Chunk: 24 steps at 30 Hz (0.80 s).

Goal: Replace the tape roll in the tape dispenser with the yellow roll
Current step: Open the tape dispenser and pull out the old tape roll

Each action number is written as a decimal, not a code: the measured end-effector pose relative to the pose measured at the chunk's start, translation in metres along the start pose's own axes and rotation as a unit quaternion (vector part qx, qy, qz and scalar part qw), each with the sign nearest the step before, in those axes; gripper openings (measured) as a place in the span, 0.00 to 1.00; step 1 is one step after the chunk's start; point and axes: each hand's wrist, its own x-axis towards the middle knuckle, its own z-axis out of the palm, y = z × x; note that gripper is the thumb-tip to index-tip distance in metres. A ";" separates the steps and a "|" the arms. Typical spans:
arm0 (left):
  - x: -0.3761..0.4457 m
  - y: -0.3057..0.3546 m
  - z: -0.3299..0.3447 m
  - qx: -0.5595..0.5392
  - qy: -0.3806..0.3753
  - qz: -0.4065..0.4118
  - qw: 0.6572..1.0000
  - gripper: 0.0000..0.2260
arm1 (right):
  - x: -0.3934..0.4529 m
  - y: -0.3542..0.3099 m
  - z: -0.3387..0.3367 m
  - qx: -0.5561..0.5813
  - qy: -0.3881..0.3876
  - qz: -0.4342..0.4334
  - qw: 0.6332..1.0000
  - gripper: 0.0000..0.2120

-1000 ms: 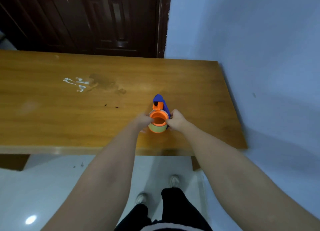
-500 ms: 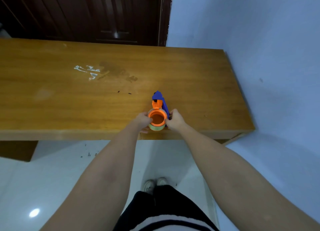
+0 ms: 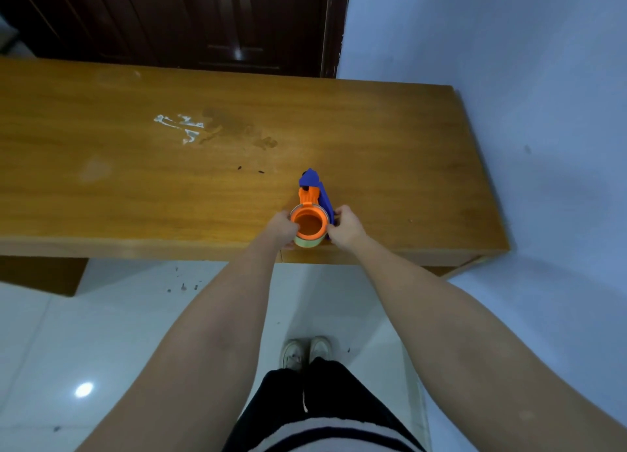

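An orange and blue tape dispenser (image 3: pixel 310 197) stands near the front edge of the wooden table (image 3: pixel 135 180). Its round orange hub (image 3: pixel 308 226) faces up at me, and a pale yellow tape roll (image 3: pixel 307 243) sits around the hub, showing just below it. My left hand (image 3: pixel 280 229) grips the left side of the roll and hub. My right hand (image 3: pixel 344 227) grips the right side, against the blue body. Both hands' fingertips are hidden behind the dispenser.
The table has white paint marks (image 3: pixel 179 125) and a dark stain (image 3: pixel 237 129) toward its middle. A blue wall (image 3: pixel 509 78) borders the table's right end, and a dark wooden door (image 3: pixel 203 20) stands behind it. My shoes (image 3: pixel 305 351) are on the white tiled floor.
The camera has tilted down and drawn back, so the table sits higher in view. Both hands stay on the dispenser and roll at the table's front edge.
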 end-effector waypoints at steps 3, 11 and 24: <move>0.002 -0.001 0.001 -0.002 0.013 0.010 1.000 0.17 | 0.000 -0.001 -0.001 -0.003 0.002 -0.002 1.000 0.15; 0.012 0.003 -0.001 0.021 0.038 0.018 0.999 0.18 | 0.006 0.000 -0.008 -0.016 0.008 0.007 1.000 0.16; 0.012 0.008 0.002 0.049 0.007 0.029 0.998 0.18 | 0.027 0.010 -0.041 -0.035 0.078 0.074 0.994 0.14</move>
